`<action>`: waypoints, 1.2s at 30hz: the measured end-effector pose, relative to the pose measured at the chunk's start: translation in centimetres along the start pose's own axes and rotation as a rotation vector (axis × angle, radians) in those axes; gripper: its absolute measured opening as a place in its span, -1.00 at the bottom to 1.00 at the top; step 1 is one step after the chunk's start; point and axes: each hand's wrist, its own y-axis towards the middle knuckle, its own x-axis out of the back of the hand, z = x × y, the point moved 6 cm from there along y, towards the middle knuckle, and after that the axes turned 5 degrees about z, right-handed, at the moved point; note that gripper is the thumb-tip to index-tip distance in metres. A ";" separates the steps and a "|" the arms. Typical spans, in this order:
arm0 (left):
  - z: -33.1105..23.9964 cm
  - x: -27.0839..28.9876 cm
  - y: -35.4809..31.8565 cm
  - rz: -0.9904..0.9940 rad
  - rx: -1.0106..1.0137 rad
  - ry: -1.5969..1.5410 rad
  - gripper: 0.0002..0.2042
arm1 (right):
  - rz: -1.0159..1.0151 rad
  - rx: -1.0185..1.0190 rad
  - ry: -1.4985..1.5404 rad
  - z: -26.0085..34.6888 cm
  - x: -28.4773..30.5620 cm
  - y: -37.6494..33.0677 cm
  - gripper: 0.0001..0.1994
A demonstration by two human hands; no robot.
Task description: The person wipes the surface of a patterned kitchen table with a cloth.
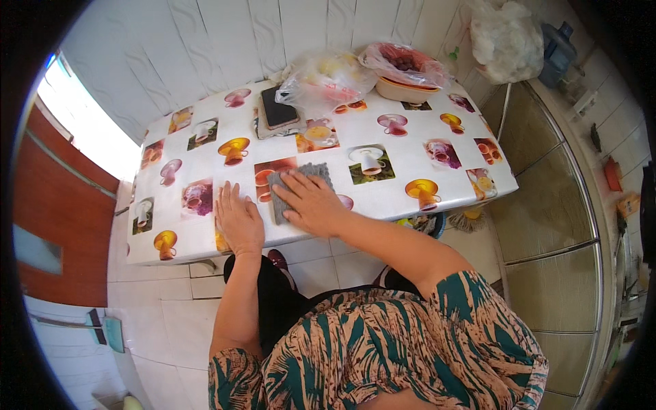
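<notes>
a loose top (383, 342) in green, peach and black lies nearest the camera, with both bare forearms reaching forward from its sleeves. the two hands are apart: the left hand (239, 220) lies flat near the front edge of the desk (270, 147), fingers straight and holding nothing, while the right hand (314, 205) is spread flat over a grey cloth (279, 208), resting on it rather than clamped round it. the cloth is on the desk just right of the left hand, near the front edge. the desk's white cover is printed with cups and saucers. beyond the hands, toward the back, a dark flat device (279, 108) sits on a light pad, just beside a clear plastic bag (331, 78) whose contents are hard to make out. right of that bag is a tan bowl (403, 91) with dark red round pieces in thin plastic. farther out are pale wall tiles (232, 41), a reddish-brown door (65, 219) at left, and, at right, cabinet doors (547, 205) below a blue jug (559, 51).
</notes>
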 end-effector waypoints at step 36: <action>-11.4 -8.0 4.2 0.429 -0.490 -0.021 -0.42 | -0.105 -0.721 -0.181 -15.0 4.7 -9.6 -0.34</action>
